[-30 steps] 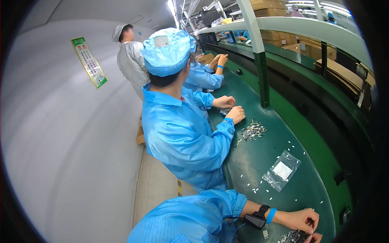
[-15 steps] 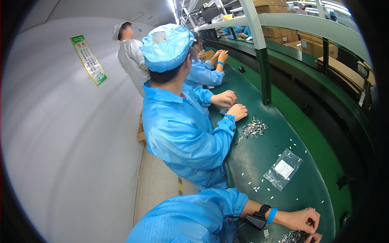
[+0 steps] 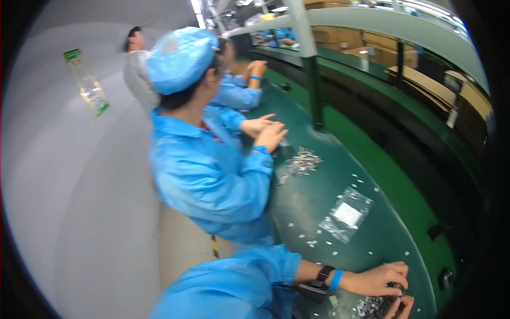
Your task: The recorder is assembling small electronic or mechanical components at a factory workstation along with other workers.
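Note:
My left hand (image 3: 378,279) reaches in from the lower edge, in a blue sleeve, with a black strapped device and a blue band at the wrist. Its fingers curl closed over a pile of small dark and silvery parts (image 3: 366,308). Close below it, my right hand (image 3: 402,307) shows only partly, fingers bent and drawn together by the same pile. What either hand pinches is hidden and blurred. A clear plastic bag with a white label (image 3: 348,214) lies farther up the green table (image 3: 297,204).
Small white pieces (image 3: 312,244) are scattered round the bag. Beyond lies another heap of small parts (image 3: 304,161), beside a co-worker in blue (image 3: 212,170) whose hands are over the table. A post (image 3: 313,90) rises at the table's far edge. Cardboard boxes (image 3: 340,38) stand behind.
The whole view has shifted, so the table and people now sit farther left. My hands stay at the pile, the left one reaching over it. The co-worker's hands have come closer together.

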Tool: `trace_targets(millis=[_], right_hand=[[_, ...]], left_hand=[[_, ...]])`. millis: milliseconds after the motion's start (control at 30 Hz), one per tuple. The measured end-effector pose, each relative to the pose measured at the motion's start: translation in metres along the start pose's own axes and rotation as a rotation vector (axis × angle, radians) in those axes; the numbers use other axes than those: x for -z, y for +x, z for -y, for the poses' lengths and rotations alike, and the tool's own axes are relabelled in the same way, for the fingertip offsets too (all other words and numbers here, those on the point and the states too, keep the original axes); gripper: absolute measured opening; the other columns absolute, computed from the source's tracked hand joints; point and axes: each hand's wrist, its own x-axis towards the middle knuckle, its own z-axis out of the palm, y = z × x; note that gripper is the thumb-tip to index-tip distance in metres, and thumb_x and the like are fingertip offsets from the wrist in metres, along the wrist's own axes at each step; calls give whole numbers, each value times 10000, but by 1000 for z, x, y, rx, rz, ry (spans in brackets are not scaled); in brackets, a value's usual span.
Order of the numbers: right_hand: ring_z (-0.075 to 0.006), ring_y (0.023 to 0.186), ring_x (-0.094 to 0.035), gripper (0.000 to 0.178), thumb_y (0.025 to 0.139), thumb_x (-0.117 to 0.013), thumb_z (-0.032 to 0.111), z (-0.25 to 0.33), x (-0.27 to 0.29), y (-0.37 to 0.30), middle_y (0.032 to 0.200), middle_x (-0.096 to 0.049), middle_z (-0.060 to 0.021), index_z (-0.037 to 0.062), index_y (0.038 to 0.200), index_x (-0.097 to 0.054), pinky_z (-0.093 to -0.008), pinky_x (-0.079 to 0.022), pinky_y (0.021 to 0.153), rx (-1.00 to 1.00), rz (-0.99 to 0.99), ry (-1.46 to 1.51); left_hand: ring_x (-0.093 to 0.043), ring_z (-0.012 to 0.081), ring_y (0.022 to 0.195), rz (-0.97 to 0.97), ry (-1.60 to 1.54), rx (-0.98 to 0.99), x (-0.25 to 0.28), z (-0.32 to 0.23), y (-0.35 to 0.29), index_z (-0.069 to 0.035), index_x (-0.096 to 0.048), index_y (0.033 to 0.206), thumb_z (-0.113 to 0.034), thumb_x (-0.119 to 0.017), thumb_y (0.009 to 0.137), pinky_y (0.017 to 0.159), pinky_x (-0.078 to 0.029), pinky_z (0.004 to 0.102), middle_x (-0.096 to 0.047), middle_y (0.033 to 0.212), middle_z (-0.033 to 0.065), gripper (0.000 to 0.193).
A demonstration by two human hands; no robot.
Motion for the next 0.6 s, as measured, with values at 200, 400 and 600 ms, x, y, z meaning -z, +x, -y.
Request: trace_targets(millis=[200,400,600], right_hand=[[-223,894,-541,175,1062,-598,159,-9,0,2,1002,-584,-107,-12,1054,-566,-360,-482,846,-102,-108,119],[-218,905,-536,149,1057,-601,134,-11,3,-1,998,-575,-104,-10,1044,-566,-355,-477,861,-109,-110,156],[-216,926,-547,122,1046,-612,97,-18,1,1,1011,-580,-103,-19,1045,-575,-348,-481,880,-92,-60,208]], left_hand=[[-536,246,930,139,-36,97,5,5,2,-18,-681,930,-135,-709,913,828,-440,394,-542,939,66,121],[-561,252,892,164,-106,170,7,1,3,-15,-679,885,-110,-719,885,794,-437,397,-568,880,71,103],[-558,258,914,180,5,80,3,10,-2,-9,-697,914,-78,-723,880,799,-461,391,-581,912,76,81]])
